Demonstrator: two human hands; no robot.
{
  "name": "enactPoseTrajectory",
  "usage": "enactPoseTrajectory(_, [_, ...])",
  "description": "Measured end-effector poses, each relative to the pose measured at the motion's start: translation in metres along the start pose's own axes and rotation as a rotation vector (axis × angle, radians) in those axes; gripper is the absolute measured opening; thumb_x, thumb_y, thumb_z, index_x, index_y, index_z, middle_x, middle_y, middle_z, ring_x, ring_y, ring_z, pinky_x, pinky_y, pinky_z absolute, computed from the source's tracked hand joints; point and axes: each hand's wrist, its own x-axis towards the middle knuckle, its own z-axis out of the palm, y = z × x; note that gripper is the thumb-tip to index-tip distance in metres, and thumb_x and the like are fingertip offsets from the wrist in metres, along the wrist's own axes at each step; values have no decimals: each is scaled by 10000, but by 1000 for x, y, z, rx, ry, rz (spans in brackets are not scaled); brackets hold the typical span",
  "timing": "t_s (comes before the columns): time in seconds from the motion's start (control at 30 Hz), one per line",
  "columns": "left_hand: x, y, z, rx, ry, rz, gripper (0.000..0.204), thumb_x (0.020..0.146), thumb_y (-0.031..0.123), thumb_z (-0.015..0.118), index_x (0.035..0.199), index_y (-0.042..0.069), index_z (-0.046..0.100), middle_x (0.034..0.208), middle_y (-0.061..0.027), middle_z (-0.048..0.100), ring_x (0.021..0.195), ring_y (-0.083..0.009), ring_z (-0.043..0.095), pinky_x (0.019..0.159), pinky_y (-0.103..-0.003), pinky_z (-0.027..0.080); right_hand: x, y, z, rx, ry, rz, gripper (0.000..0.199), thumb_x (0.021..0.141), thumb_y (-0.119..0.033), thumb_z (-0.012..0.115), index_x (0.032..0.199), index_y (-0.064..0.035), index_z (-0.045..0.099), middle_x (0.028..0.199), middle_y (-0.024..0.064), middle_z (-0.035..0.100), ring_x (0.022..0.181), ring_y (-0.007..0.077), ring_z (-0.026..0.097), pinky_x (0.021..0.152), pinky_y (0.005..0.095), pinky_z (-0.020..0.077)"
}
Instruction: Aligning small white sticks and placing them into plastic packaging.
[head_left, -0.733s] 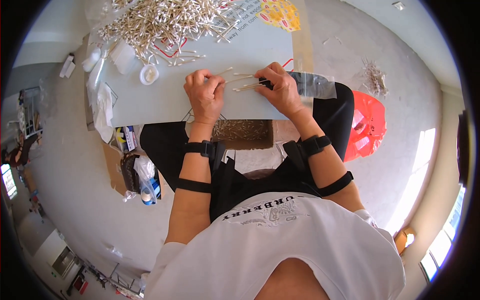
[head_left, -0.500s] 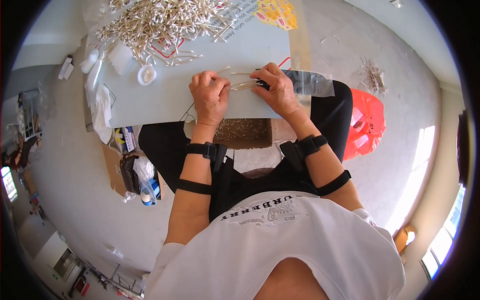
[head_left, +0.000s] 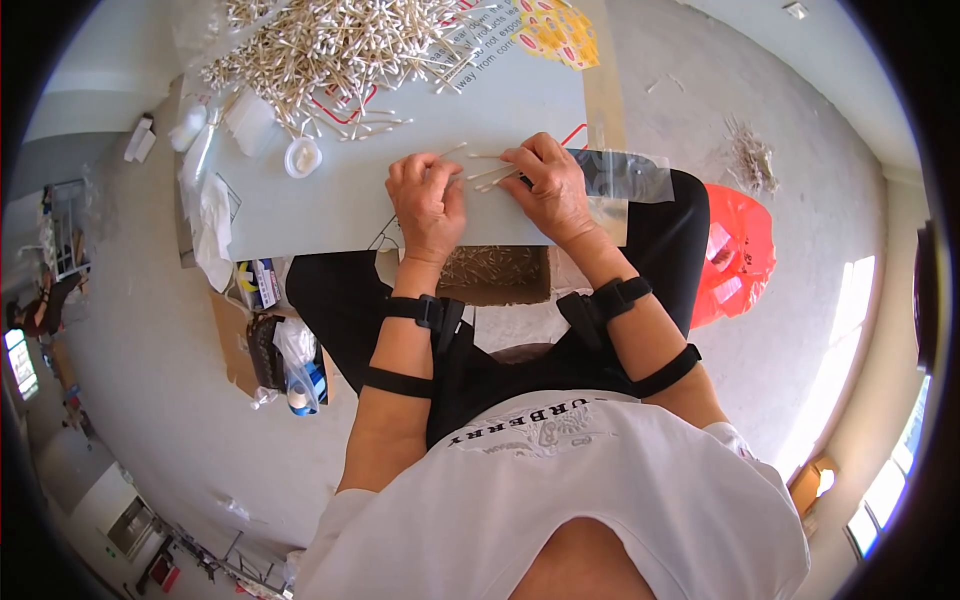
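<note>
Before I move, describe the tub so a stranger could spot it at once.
On the grey table, find the heap of swabs at the far side. Just nearer the person than its left half, left of the left hand, sits the tub. Unlike the white pieces to its left, it is small, round and open.

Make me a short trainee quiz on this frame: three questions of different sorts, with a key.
1. True or false: the right hand holds several swabs.
2. Which shows just beyond the right knee, on its right?
A: the round tub
B: the red bag
C: the swab pile
3. Fill in: an open ____ with swabs in it shows below the near edge of the table.

Key: 1: true. 2: B. 3: box.
</note>
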Motion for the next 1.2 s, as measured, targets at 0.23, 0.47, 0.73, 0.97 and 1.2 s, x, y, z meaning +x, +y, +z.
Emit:
enactPoseTrajectory(0.23, [4,-23,-8,153,117,-134,330,670,19,713,976,115,635,999,-78,553,1011,-319,492,872,-454,397,8,8,-1,-54,-42,-44,246,671,-124,767,895,-106,666,903,63,558,879,283,573,762,409,482])
enactPoseTrajectory(0.47, [22,-58,-22,299,208,-177,365,682,6,722,1022,98,626,1011,-88,555,1005,-326,492,860,-447,417,35,-3,11,-17,-89,-48,279,698,-117,756,960,-112,659,927,66,577,937,284,575,809,404,473])
enactPoseTrajectory(0.73, [51,-74,-36,436,47,-131,322,692,8,713,993,96,636,946,-90,564,930,-314,513,814,-426,439,95,-31,73,20,-182,-191,348,687,-137,773,1005,-94,638,979,87,593,977,306,587,852,402,489])
enactPoseTrajectory(0.97, [43,-71,-26,364,191,-121,250,717,-11,654,958,50,622,946,-101,568,928,-328,510,816,-438,436,119,-37,100,-75,-139,-253,239,697,-129,741,913,-101,643,962,84,593,968,293,591,831,388,500])
enactPoseTrajectory(1.2, [47,-65,-22,275,182,-86,241,738,-36,627,961,53,654,975,-90,578,954,-324,511,837,-429,435,120,-23,107,-59,-132,-345,72,759,-91,670,758,-71,600,840,70,582,868,283,583,752,377,512])
